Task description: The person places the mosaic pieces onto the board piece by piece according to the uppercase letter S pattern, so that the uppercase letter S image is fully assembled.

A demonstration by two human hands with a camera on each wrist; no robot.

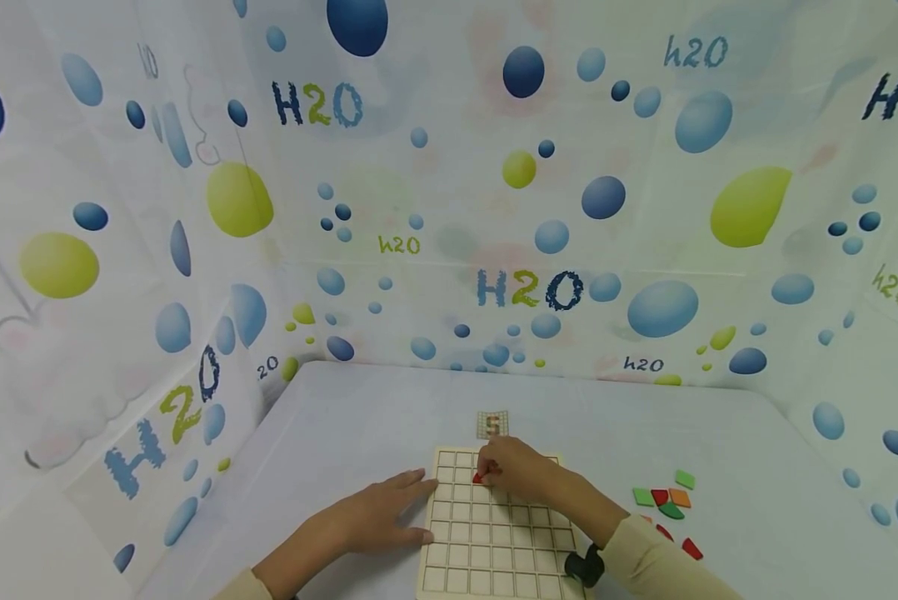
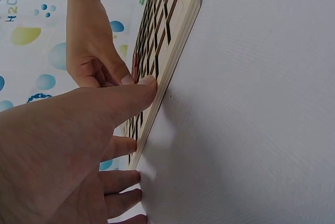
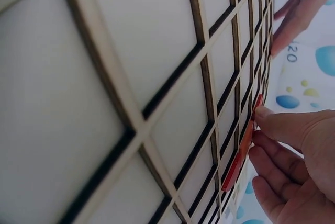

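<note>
A wooden grid board (image 1: 460, 533) lies on the table, its raised strips dividing it into square cells. My left hand (image 1: 381, 512) rests at its left edge with spread fingers; in the left wrist view the thumb (image 2: 141, 90) touches the rim. Over the board's far part, my right hand (image 1: 520, 471) bends its fingers and pinches a small orange tile (image 3: 246, 140), seen in the right wrist view. Red tiles (image 3: 231, 174) sit on the board on both sides of it. In the head view the fingers hide most of these tiles.
Beyond the board's far edge lies a small patterned card (image 1: 492, 424). Several loose tiles in green (image 1: 685, 479), orange (image 1: 680, 497) and red (image 1: 692, 548) are scattered to the right. A black wrist camera (image 1: 584, 567) hangs by the right sleeve. Printed curtains enclose the table.
</note>
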